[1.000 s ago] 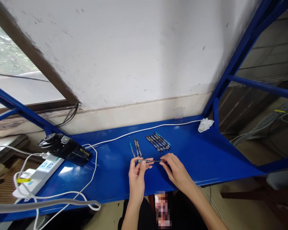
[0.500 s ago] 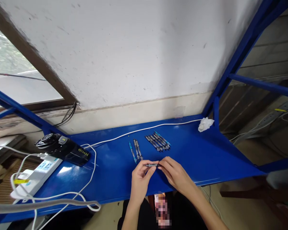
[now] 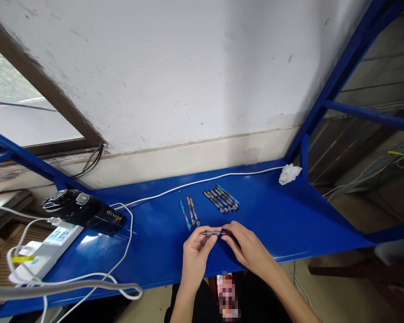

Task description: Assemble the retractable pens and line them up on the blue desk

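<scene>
A thin grey pen (image 3: pixel 214 233) lies level between my two hands, just above the blue shelf (image 3: pixel 283 220). My left hand (image 3: pixel 195 255) pinches its left end and my right hand (image 3: pixel 247 250) pinches its right end. Behind the hands three pens (image 3: pixel 189 211) lie side by side on the shelf. A tighter bunch of several pens (image 3: pixel 222 198) lies to their right.
A white cable (image 3: pixel 202 181) runs along the back of the shelf. A black device (image 3: pixel 82 211) and a white power strip (image 3: pixel 47 249) sit at the left end. A crumpled white tissue (image 3: pixel 289 173) rests at the back right corner, by the blue frame post.
My hands have drawn closer together along the pen and come slightly nearer to me. The view has shifted a little; the pens on the shelf have not moved.
</scene>
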Demonstrator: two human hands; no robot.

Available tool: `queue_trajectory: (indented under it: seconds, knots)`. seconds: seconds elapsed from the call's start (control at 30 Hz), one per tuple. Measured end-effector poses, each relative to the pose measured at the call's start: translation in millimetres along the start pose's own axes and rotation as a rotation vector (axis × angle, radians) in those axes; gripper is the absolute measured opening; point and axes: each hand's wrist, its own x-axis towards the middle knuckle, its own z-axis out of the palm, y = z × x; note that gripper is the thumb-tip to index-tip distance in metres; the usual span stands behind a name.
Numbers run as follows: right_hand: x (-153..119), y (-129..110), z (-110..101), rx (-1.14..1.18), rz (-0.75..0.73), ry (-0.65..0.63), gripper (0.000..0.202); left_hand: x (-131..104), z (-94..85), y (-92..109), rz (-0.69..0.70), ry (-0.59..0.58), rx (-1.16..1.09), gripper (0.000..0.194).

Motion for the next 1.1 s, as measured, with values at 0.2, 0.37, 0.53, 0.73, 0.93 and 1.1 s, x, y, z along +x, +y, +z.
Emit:
queue_trajectory:
  seconds: [0.2,0.37,0.53,0.73,0.93,1.1]
  knots:
    - [1.0,0.8,-0.3,-0.033,-0.039,-0.035,0.02,1.1,-1.1,-2.7,0.003,0.002,0.008,0.025]
    - [0.6,2.2,-0.4,0.048,0.048,-0.021,0.012,2.1,-1.1,-5.2,-0.008,-0.009,0.008,0.024]
    - [1.2,1.4,-1.6,-0.028,0.004,-0.092,0.019,3.4,-1.8,-4.7,-0.015,-0.001,0.001,0.024]
    - [0.9,3.9,-0.5,0.036,0.039,-0.051,0.01,3.1,-1.4,-6.2,-0.028,-0.022,0.016,0.022]
    - [2.8,2.5,-1.2,0.016,0.043,-0.062,0.012,2.7,1.2,-9.4,0.007,0.008,0.03,0.022]
    - [5.2,1.7,-2.2,-0.048,-0.027,-0.063,0.019,2.0,1.6,-4.9,-0.002,0.008,0.037,0.024]
